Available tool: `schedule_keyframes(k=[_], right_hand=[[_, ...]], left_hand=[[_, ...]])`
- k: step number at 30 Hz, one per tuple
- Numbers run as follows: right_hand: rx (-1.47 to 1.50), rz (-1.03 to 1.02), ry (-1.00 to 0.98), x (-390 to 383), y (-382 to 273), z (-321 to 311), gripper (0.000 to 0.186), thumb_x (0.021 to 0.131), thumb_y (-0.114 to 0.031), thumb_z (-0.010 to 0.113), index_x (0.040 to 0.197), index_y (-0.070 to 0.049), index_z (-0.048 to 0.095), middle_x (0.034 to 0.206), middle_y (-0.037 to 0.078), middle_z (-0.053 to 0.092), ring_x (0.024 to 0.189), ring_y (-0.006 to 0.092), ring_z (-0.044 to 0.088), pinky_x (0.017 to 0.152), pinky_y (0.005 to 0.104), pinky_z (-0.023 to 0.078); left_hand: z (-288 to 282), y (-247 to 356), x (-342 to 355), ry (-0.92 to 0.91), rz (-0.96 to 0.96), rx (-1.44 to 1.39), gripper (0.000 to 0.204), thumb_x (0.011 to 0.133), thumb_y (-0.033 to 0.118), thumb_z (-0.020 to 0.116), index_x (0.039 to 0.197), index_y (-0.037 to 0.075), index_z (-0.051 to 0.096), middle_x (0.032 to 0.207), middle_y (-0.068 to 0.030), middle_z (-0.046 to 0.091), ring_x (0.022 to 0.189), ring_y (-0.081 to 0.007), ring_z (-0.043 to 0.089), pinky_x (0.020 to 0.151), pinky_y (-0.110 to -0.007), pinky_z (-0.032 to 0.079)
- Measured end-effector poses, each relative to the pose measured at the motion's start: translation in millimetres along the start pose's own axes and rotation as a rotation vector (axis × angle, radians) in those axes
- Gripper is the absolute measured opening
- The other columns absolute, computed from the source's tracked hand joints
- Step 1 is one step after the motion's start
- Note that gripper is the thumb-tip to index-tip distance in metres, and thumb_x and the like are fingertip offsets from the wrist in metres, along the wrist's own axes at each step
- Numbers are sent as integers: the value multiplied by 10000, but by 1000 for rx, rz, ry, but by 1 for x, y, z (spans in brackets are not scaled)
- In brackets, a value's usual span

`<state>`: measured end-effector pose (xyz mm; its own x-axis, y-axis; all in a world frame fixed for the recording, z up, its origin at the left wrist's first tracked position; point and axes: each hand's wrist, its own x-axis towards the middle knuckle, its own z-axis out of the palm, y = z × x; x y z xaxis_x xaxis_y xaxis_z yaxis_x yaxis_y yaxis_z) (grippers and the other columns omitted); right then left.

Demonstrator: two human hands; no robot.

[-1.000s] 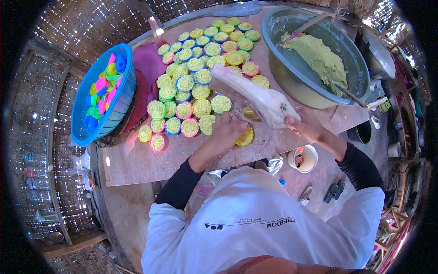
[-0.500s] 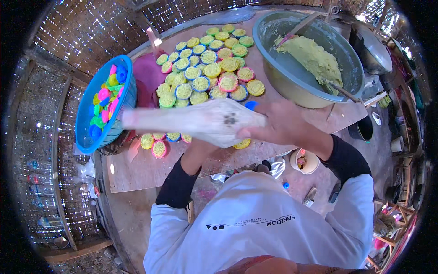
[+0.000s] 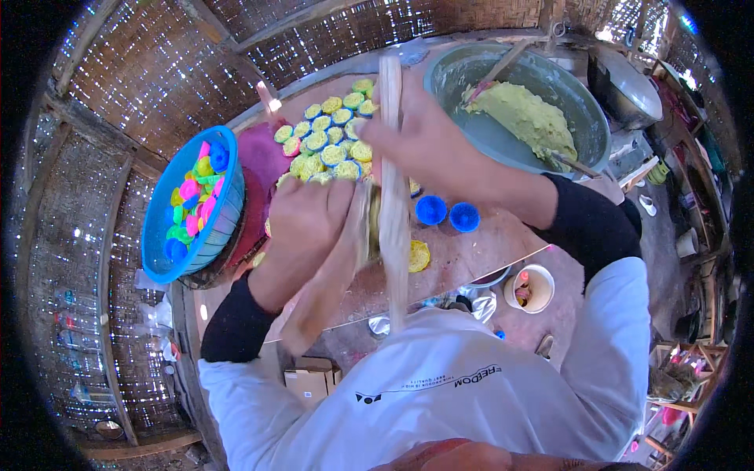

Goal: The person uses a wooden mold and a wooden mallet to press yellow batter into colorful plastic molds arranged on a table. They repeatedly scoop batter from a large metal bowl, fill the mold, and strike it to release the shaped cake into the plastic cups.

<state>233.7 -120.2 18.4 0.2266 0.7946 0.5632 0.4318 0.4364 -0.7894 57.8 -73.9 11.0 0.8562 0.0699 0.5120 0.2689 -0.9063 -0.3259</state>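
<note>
My left hand [image 3: 305, 224] is closed round one arm of a wooden two-part noodle press, left of the press's other part. My right hand [image 3: 424, 137], blurred by motion, is closed on the upper stretch of that other long wooden part [image 3: 398, 251], which stands nearly upright in the view. The two wooden parts are spread apart, with something yellowish between them, partly hidden. Beyond my hands, many small coloured cups topped with yellow strands [image 3: 331, 153] cover the table. Two bare blue cups [image 3: 464, 217] and a yellow cup [image 3: 419, 255] are to the right of the press.
A blue basket [image 3: 232, 169] of coloured cups stands at the left. Far right, a large basin [image 3: 601, 133] holds pale yellow-green dough [image 3: 525, 118] and long-handled tools. A white bucket [image 3: 542, 302] sits below the near table edge, and a cardboard box [image 3: 306, 383] at lower left.
The press has turned from lying crosswise to nearly upright, and its two parts have come apart. My right hand has moved up and left. The blue cups now show beside it.
</note>
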Motion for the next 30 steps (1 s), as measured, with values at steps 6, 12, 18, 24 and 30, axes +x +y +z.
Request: schedule_keyframes(k=[6, 12, 18, 24, 30], right_hand=[[-162, 111, -449, -36, -73, -8, 350, 779, -156, 557, 1009, 20, 362, 779, 174, 458, 810, 303, 491, 689, 395, 419], [-415, -529, -492, -48, -69, -83, 394, 730, -54, 567, 1033, -58, 315, 698, 110, 460, 591, 277, 501, 506, 388, 426], [513, -284, 277, -67, -59, -99, 221, 792, -13, 478, 910, -113, 320, 634, 19, 358, 402, 84, 342, 349, 214, 320], [469, -298, 472, -67, -47, -99, 227, 785, -28, 493, 911, -106, 321, 618, 21, 344, 374, 89, 321, 357, 215, 314], [498, -283, 521, -73, -35, -107, 214, 781, -17, 483, 913, -106, 341, 583, 20, 334, 382, 96, 320, 374, 235, 317]], left_hand=[[1, 6, -37, -124, -200, -643, 329, 635, 249, 650, 906, 93, 547, 594, -4, 496, 535, -221, 505, 553, -310, 353], [16, 8, -75, -356, -294, -863, 505, 556, 263, 757, 987, 85, 565, 816, -48, 585, 777, -182, 570, 657, -293, 433], [46, 6, -87, -62, -414, -1126, 321, 597, 207, 727, 873, 105, 598, 857, -47, 622, 764, -211, 597, 663, -303, 462], [59, 16, -77, 137, -430, -1128, 212, 627, 183, 670, 825, 127, 616, 754, -9, 616, 681, -177, 576, 611, -301, 449], [66, 16, -74, 138, -251, -950, 347, 621, 205, 678, 950, 122, 602, 852, 22, 641, 660, -153, 569, 636, -292, 423]])
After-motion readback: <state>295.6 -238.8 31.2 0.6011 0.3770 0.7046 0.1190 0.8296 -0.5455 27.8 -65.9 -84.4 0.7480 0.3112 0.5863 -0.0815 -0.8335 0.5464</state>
